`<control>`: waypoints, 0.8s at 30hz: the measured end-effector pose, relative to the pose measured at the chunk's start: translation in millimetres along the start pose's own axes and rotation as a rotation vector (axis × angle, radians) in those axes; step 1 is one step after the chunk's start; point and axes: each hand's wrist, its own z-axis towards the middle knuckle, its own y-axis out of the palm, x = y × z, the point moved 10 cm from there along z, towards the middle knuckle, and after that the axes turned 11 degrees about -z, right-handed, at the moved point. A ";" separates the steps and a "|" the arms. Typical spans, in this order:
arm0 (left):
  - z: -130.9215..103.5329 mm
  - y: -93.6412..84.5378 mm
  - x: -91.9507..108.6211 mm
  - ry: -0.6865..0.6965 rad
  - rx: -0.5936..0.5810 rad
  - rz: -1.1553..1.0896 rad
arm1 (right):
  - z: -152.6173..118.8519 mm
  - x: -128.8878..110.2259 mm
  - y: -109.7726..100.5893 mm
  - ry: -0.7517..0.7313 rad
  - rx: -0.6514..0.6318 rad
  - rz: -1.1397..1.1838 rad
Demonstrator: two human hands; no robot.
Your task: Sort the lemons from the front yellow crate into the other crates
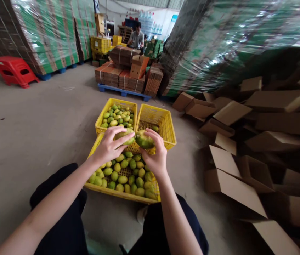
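Note:
My left hand is closed round a yellow-green lemon, fingers over its top and thumb below. Beside it, my right hand grips a greener lemon with a brownish patch on top. The two fruits are held up close together above a large yellow crate of green and yellow lemons. Behind it on the left stands a second yellow crate full of lemons. The yellow crate at the back right shows a lemon on its bottom.
Cardboard boxes lie piled at the right. Ahead, a blue pallet bears flattened cartons, with a person behind. A red stool stands far left. Wrapped stacks rise on both sides.

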 end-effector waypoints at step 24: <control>-71.6 56.9 -75.9 -1.633 0.857 -1.565 | -42.4 21.9 83.5 0.900 -0.385 1.090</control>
